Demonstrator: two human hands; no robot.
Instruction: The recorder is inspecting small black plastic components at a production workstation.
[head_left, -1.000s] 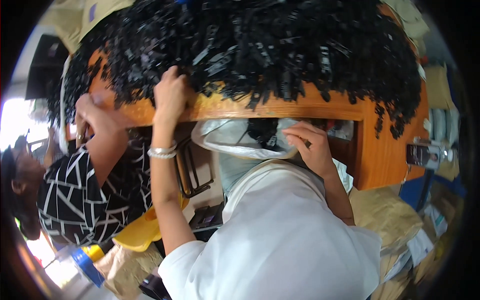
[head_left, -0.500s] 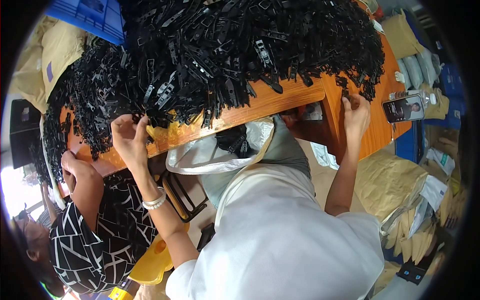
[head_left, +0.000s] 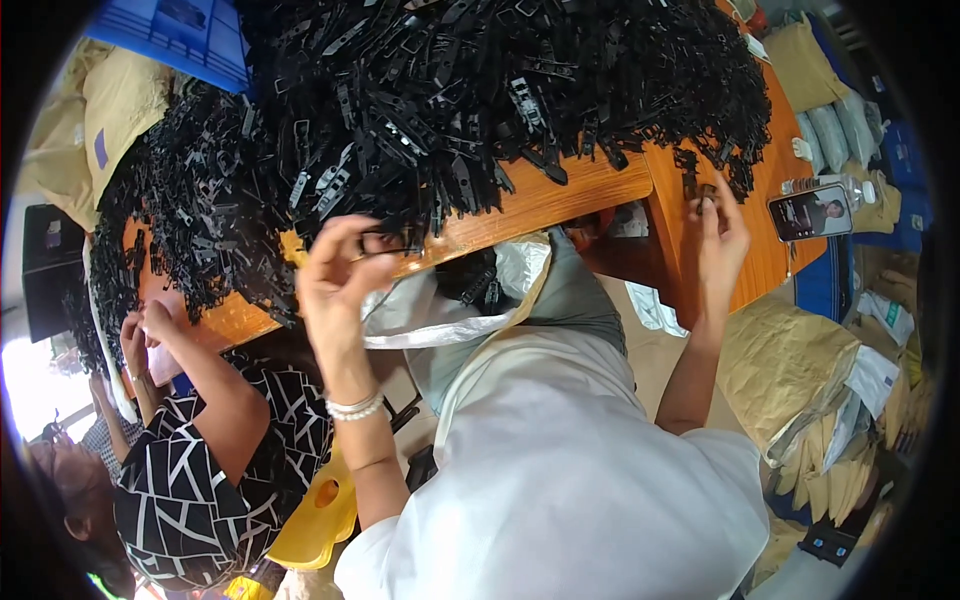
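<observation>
A large heap of black plastic buckle parts [head_left: 440, 110] covers the wooden table [head_left: 590, 190]. At its front edge my left hand [head_left: 340, 290] is raised, with finger and thumb closed on a black buckle part [head_left: 402, 240]; motion blurs it somewhat. On the right part of the table, beside the heap's end, my right hand [head_left: 724, 250] pinches a small black buckle part [head_left: 703, 207], partly hidden by the fingers. Below the table edge, an open white-lined sack [head_left: 430, 333] lies across my lap, with black parts [head_left: 478, 282] inside.
A phone [head_left: 812, 213] leans by a clear bottle [head_left: 855, 190] at right. A blue crate [head_left: 180, 40] stands far left. On the left a co-worker in a patterned top [head_left: 190, 480] sits close, beside a yellow plastic stool [head_left: 320, 510]. Brown paper sacks [head_left: 780, 370] stand at right.
My left hand has moved right along the table edge, from the heap's front, with a black buckle part. My right hand's fingers have shifted slightly. The co-worker's hands have come together.
</observation>
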